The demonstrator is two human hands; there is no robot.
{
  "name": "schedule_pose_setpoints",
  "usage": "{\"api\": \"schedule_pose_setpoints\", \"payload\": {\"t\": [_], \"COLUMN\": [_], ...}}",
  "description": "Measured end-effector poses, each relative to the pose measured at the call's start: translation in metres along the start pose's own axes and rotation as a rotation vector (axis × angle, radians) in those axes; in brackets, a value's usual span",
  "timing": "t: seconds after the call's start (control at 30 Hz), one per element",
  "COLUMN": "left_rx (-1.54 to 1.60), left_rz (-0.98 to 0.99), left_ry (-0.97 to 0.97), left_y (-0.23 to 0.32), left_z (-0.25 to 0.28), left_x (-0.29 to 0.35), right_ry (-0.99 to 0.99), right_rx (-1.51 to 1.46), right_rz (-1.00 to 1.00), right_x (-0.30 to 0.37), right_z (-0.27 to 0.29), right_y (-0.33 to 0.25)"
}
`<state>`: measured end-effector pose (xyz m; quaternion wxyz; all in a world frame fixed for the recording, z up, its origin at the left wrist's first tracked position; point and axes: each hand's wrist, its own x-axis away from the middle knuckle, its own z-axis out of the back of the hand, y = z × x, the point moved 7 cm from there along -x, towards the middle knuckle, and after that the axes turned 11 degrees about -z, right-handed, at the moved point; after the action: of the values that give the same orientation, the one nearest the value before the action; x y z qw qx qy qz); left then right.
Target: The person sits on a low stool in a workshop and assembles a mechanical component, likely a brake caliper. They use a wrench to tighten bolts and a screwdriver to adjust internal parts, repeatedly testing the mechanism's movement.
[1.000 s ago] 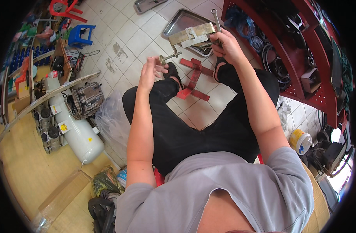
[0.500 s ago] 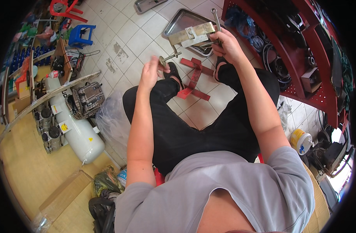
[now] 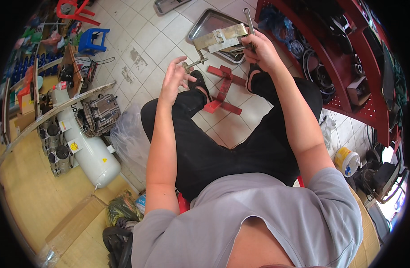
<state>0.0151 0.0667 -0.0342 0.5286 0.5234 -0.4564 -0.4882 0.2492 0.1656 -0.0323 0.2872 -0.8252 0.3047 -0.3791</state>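
Observation:
My right hand (image 3: 264,52) is closed round a wrench (image 3: 248,18), its ring end pointing away from me, and the right end of a worn brass-coloured metal band (image 3: 209,41). A clip and a pale strip sit at the band's middle. From its left end hangs a rod with a crossbar and a round nut-like end (image 3: 188,68). My left hand (image 3: 171,84) is beside that round end, fingers spread and apart; whether a fingertip touches it I cannot tell. Below the band, a red metal stand (image 3: 223,91) stands on the floor between my feet.
Behind the band lies a metal tray (image 3: 197,26) on the tiles, with another tray (image 3: 167,6) farther off. A red shelf (image 3: 334,96) with belts and parts lines the right. At left are a blue stool (image 3: 94,41), a white air tank (image 3: 89,154) and a plaid bag (image 3: 102,114).
My left hand's fingers have spread apart and the hand has turned at the rod's round end. My right hand, the wrench and the band have barely moved.

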Motion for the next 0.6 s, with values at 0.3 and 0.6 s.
{"api": "schedule_pose_setpoints", "payload": {"t": [0.3,0.6], "left_rx": [-0.007,0.058], "left_rz": [0.008,0.029], "left_ry": [-0.024,-0.083], "left_y": [-0.001,-0.006], "left_z": [0.0,0.0], "left_x": [0.0,-0.001], "right_ry": [0.007,0.012], "right_rx": [0.015,-0.009], "right_rz": [0.001,-0.002], "right_x": [0.0,0.0], "right_z": [-0.001,0.001], "right_y": [-0.001,0.0]}}
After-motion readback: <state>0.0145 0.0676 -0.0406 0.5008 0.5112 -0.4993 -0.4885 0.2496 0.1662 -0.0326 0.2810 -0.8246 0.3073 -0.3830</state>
